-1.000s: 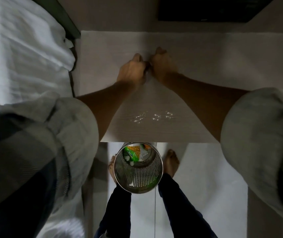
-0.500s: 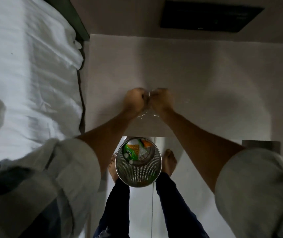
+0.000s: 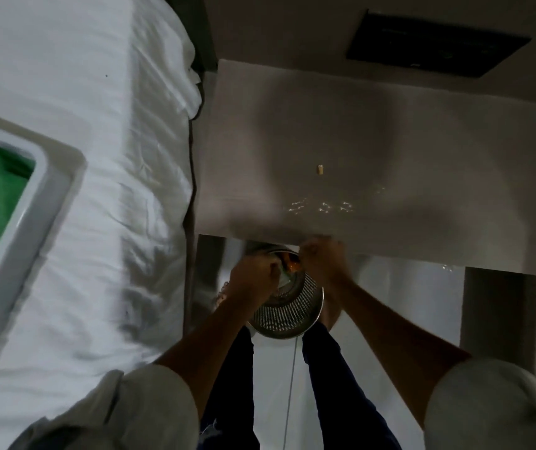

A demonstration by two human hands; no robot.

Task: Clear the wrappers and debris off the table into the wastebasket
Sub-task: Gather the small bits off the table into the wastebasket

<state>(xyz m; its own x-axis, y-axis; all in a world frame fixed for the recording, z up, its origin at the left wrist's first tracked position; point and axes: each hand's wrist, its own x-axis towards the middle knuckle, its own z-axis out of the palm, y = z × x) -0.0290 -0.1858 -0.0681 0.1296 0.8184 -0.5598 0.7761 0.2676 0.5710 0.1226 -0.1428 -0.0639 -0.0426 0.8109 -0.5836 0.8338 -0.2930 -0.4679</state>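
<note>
The table point(image 3: 374, 131) is a pale grey-beige with a fine woven-looking grain, darker where shadows fall across its middle. A small cream-yellow crumb point(image 3: 320, 169) sits on it, and nearer, a scatter of glinting whitish bits point(image 3: 320, 207). The wastebasket point(image 3: 287, 311) is shiny silver metal, perforated with rows of tiny holes, with a spot of orange showing at its far rim. On the left, the bedsheet point(image 3: 81, 157) is plain white and creased. A white tray point(image 3: 16, 222) with a bright green inside lies on it. The trousers point(image 3: 335, 384) are dark navy; the sleeves point(image 3: 149, 414) are light grey. The floor point(image 3: 273, 384) is white. A black panel point(image 3: 435, 43) sits far right.
</note>
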